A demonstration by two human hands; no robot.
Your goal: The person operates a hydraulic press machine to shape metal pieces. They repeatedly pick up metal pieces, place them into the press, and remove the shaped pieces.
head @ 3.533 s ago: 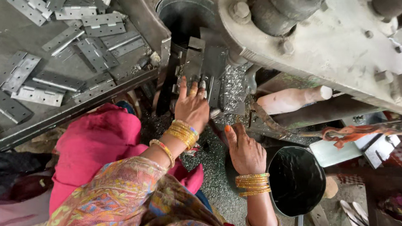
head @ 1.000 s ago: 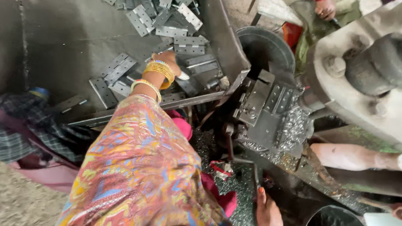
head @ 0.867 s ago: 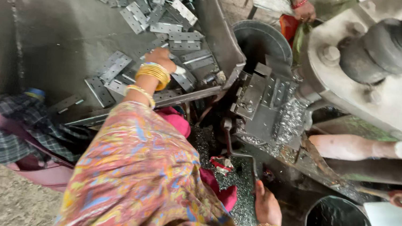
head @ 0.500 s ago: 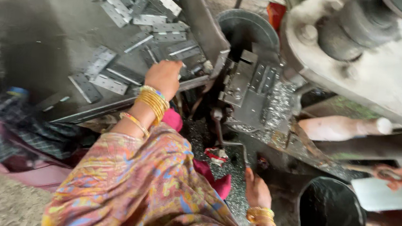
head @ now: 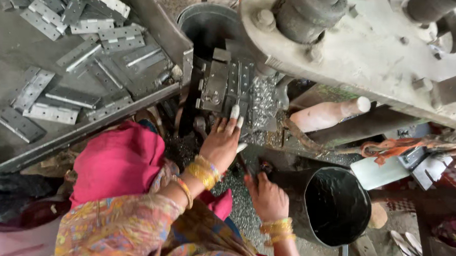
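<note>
- The hinge plates on the tray are bare grey metal, matt, with punched holes; the tray itself is dull, stained sheet steel, scuffed towards its lower edge.
- The die block under the left hand is dark, oily metal, strewn with bright, gritty metal chips.
- The press frame is rough cast metal under worn, chalky pale paint.
- The handle looks like smooth, bare wood.
- The bucket near the right hand is black and faintly glossy inside.
- The bangles on the wrists are shiny yellow metal.
- The sleeve is soft printed cloth; the lap cloth is plain matt pink.
</note>
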